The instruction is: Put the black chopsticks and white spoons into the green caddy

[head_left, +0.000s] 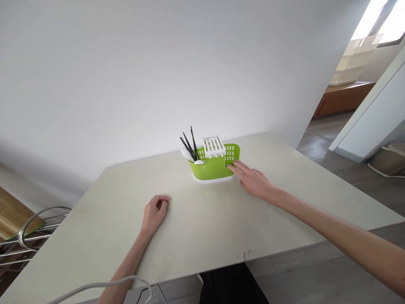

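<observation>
A green plastic cutlery holder (209, 169) with a white base stands toward the back of the table. Several black chopsticks (190, 145) and white spoons (187, 154) lean in its left compartment. Across its middle sits a white slatted rack (214, 146). My right hand (253, 180) reaches to the holder's right end; its stretched fingers touch the low front rim there, and the fingertips are partly hidden. My left hand (155, 212) rests on the table, left of and nearer than the holder, thumb and fingertips brought together with nothing visible between them.
The pale table (196, 228) meets a white wall (164, 76) at the back. A grey cable (104, 285) crosses the near left edge. At the far left are a metal rack (34, 236) and a wooden board (15, 213). Beyond the right edge lies a grey floor (319, 139).
</observation>
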### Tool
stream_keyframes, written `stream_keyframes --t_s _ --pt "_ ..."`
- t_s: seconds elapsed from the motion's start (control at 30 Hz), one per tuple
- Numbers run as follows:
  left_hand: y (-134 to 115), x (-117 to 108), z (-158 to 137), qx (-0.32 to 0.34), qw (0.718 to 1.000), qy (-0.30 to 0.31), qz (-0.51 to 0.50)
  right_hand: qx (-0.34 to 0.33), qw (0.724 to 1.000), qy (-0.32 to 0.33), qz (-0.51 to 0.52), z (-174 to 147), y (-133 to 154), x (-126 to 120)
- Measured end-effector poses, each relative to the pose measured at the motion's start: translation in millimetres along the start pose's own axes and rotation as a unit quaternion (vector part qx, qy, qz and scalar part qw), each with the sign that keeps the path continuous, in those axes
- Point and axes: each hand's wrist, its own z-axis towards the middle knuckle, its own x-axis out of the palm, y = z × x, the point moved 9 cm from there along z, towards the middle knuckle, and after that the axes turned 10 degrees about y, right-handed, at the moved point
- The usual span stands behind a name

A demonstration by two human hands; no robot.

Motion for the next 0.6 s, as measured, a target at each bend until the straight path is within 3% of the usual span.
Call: stream_keyframes --t_s 0.6 --pt "23 -6 -4 0.015 1.000 0.004 -0.020 0.036 0.999 -0.001 -0.011 9 -20 11"
